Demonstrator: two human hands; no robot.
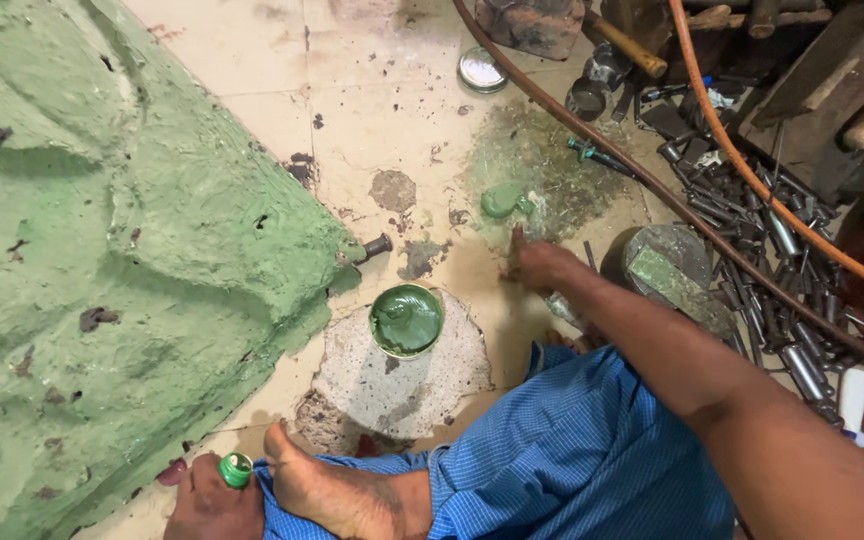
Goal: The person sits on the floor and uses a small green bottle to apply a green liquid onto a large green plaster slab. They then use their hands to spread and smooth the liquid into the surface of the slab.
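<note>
My right hand (537, 262) reaches out over the floor with a finger pointing at a small green blob of putty (501, 200) on the tiles; the fingertip is just below it. My left hand (207, 500) rests at the bottom left and grips a small green-capped tube or bottle (236, 469). An open round tin of green paste (406, 320) stands on a broken patch of floor between the hands. A large body panel covered in green putty (112, 260) fills the left side.
My bare foot (337, 490) and blue-clothed leg (572, 450) lie at the bottom. A heap of metal sockets and tools (762, 240), an orange hose (752, 170), a brown hose (592, 130), a tin lid (480, 70) and a putty-smeared scraper plate (672, 270) crowd the right.
</note>
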